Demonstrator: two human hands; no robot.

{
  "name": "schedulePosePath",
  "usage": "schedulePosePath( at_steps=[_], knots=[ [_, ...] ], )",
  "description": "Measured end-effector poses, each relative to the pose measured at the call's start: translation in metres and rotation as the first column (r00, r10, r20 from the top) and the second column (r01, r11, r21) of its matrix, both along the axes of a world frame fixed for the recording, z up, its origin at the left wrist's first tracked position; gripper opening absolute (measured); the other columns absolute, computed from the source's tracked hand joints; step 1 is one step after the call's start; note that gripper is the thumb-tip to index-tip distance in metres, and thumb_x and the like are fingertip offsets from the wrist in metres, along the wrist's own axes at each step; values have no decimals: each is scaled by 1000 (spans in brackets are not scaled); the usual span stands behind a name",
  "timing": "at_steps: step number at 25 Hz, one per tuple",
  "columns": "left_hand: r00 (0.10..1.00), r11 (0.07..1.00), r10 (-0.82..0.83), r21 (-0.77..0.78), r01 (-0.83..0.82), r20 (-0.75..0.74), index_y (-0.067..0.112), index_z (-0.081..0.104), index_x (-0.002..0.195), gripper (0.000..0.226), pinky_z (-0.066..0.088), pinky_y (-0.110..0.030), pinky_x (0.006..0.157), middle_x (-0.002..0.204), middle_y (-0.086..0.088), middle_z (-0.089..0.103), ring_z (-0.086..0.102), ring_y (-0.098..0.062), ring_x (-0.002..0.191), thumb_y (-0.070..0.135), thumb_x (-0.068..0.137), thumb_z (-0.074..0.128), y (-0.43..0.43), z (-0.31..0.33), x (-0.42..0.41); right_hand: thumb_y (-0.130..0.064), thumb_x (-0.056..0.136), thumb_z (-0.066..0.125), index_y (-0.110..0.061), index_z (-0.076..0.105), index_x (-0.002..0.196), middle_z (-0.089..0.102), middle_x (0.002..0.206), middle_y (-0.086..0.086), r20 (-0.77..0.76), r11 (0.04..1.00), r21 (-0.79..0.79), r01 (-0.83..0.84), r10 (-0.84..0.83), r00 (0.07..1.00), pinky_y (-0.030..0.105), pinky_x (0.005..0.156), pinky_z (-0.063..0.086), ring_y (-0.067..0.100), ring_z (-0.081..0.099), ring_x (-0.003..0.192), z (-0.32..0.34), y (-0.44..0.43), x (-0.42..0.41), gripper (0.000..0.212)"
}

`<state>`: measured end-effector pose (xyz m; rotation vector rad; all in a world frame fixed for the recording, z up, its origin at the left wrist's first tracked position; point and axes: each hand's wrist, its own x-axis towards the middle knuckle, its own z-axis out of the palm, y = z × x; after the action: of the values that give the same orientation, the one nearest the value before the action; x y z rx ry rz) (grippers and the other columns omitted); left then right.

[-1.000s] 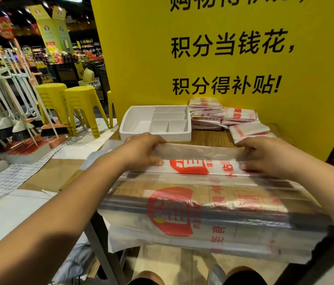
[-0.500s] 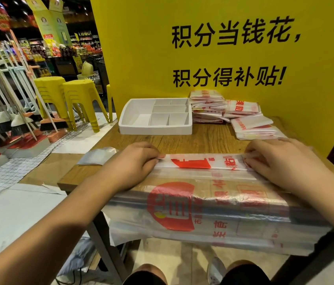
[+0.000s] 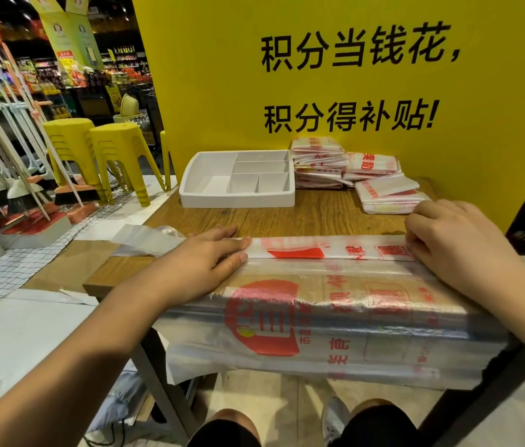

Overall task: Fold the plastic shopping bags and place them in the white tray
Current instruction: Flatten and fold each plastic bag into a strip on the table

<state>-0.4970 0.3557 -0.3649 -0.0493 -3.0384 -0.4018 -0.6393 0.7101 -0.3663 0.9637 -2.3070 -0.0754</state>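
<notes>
Plastic shopping bag (image 3: 319,304), translucent with red print, lies crosswise on the near edge of the brown wooden tabletop (image 3: 303,214). Its far edge is turned over into a narrow folded strip (image 3: 329,250), its near part hangs over the front edge, and a loose handle (image 3: 148,237) trails off to the left.

Left hand (image 3: 209,262): fingers (image 3: 232,245) straight and together, pressing the strip's left end flat. Right hand (image 3: 455,243): fingers (image 3: 416,227) bent over the strip's right end; whether they pinch or merely press cannot be told.

Risks, as judged: the slick film may spring open once pressure lifts; uneven work by the two hands would skew the strip; the overhanging part may drag the bag off the edge.

Beyond: white compartmented plastic tray (image 3: 238,198), with stacks of folded red-and-white bags (image 3: 319,162) just beside it on the right, before a yellow wall panel with black characters (image 3: 222,91). Left of the tabletop: stacked yellow plastic stools (image 3: 116,150), a rack of brooms (image 3: 12,188) and shop shelves behind.
</notes>
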Motion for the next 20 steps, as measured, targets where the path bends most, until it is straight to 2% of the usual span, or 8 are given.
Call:
schedulePosePath(
  at_steps=[2, 6, 8, 10, 12, 16, 18, 20],
  knots=[
    [999, 999, 4, -51, -6, -37, 29, 49, 146, 46, 21, -46, 122, 162, 3, 29, 22, -17, 150, 44, 103, 42, 3, 0, -2, -13, 79, 71, -14, 54, 73, 59, 72, 5, 68, 1000, 7, -12, 11, 998, 32, 49, 39, 32, 58, 62, 4, 3, -4, 18],
    [994, 977, -23, -213, 0, -109, 18, 61, 135, 40, 24, -38, 120, 155, -1, 41, 36, -21, 142, 36, 104, 45, 11, 0, -7, -34, 82, 64, -18, 43, 75, 56, 58, 3, 2, 995, 81, -59, 59, 998, 23, 44, 24, 28, 54, 46, 0, 4, 1, 27],
    [994, 983, -32, -181, 12, -107, 13, 62, 133, 39, 37, -37, 113, 148, -4, 50, 48, -23, 134, 33, 104, 45, 12, 0, -7, -49, 87, 49, -19, 57, 82, 62, 63, 2, 8, 993, 56, -107, 107, 994, 23, 43, 29, 27, 57, 48, 0, 5, 5, 32],
    [989, 988, -54, -149, 33, -140, 17, 59, 136, 38, 46, -39, 104, 138, -5, 58, 56, -24, 124, 33, 103, 46, 11, 0, -3, -49, 87, 48, -21, 72, 108, 75, 87, 2, 36, 988, 32, -154, 153, 988, 27, 46, 43, 28, 69, 64, 2, 8, 7, 42],
    [982, 990, -86, -129, 64, -170, 25, 57, 140, 38, 49, -38, 99, 136, -3, 60, 58, -23, 122, 31, 103, 48, 11, 0, 2, -45, 86, 56, -28, 71, 122, 72, 120, -4, 62, 984, 59, -170, 166, 984, 33, 57, 55, 26, 74, 90, 3, 12, 9, 42],
    [983, 986, -99, -151, 75, -156, 25, 61, 136, 35, 47, -42, 105, 145, -5, 54, 53, -25, 131, 28, 103, 48, 10, 0, 0, -25, 81, 71, -27, 77, 110, 72, 118, -5, 143, 980, 95, -173, 158, 977, 37, 66, 60, 22, 73, 100, 5, 19, 6, 30],
    [983, 982, -99, -175, 71, -153, 19, 63, 134, 35, 45, -41, 107, 144, -5, 55, 52, -25, 131, 26, 103, 48, 9, -3, -2, -30, 88, 64, -33, 73, 117, 68, 125, -12, 260, 995, 67, -72, 53, 964, 38, 79, 60, 18, 68, 110, 9, 16, 8, 31],
    [991, 984, -68, -175, 47, -117, 17, 58, 138, 38, 38, -36, 113, 149, -4, 50, 47, -21, 136, 27, 105, 44, 11, -1, -2, -48, 97, 45, -38, 56, 138, 47, 145, -23, 487, 993, 103, 66, -108, 867, 33, 107, 45, 10, 51, 132, 11, 14, 14, 43]
  ],
)
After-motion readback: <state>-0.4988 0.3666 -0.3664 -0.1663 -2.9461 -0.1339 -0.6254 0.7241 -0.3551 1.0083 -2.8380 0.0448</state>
